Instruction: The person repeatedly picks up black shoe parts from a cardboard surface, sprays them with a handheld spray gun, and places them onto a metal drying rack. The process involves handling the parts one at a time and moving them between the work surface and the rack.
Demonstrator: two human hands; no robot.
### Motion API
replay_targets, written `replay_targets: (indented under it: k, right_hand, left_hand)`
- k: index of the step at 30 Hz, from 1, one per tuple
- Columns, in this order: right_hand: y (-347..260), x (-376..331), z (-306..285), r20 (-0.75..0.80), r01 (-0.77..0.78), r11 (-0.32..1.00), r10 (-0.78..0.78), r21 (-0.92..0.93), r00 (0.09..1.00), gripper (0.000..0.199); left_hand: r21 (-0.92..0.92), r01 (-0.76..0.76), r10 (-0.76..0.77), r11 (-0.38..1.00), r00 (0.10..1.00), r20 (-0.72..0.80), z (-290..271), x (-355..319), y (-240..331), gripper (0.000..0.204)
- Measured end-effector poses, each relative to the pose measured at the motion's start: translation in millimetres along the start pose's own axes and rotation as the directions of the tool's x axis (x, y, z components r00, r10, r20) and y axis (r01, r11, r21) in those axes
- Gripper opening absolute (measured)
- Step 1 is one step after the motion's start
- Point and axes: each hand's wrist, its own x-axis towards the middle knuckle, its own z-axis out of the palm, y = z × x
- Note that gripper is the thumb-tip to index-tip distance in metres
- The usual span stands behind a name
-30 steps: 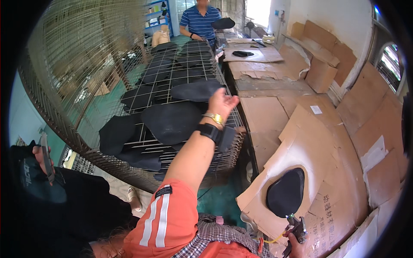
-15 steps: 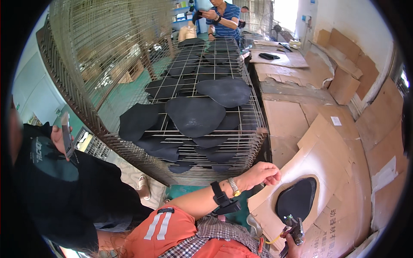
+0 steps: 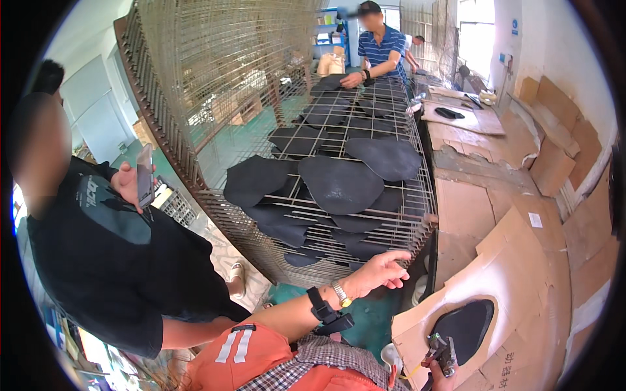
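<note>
The rounded black sheet-material piece (image 3: 471, 322) lies on a brown cardboard sheet (image 3: 505, 254) near the cardboard-covered desk's (image 3: 463, 205) left edge, just beyond the right hand (image 3: 441, 376), the nearer one; its long axis slants up rightward. The right grip is wrapped around a metal spray gun (image 3: 447, 355). The left hand (image 3: 377, 274), fingers loosely spread and empty, reaches across, palm unseen, by the metal wire rack's (image 3: 432, 223) near right corner.

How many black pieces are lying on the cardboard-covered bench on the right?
2 visible: the near black piece, partly behind the spray gun in the right hand, and the far black piece, toward the back. Others may be hidden at the far end.
</note>
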Motion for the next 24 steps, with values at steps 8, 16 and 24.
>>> replay_targets:
  k: [8, 16, 24]
  right_hand:
    - [-13.4, 2.2, 12.1, 0.055, -0.077, 0.997, 0.078, -0.031, 0.995, 0.039]
    - [-9.2, 13.3, 21.3, 0.155, -0.017, 1.000, 0.017, -0.001, 0.988, 0.046]
    - [-26.8, 10.8, 29.0, 0.137, 0.040, 0.999, -0.037, -0.020, 0.990, 0.038]
  left_hand:
    - [0.587, -0.761, 0.956, 0.277, 0.155, -0.250, 5.0, -71.4, 126.5, 0.096]
    - [-0.026, -0.887, 0.648, 0.461, 0.356, -0.674, -18.9, -126.9, 153.1, 0.061]
    - [-0.063, -0.903, 0.717, 0.424, 0.377, -0.586, -26.8, -134.5, 156.1, 0.065]
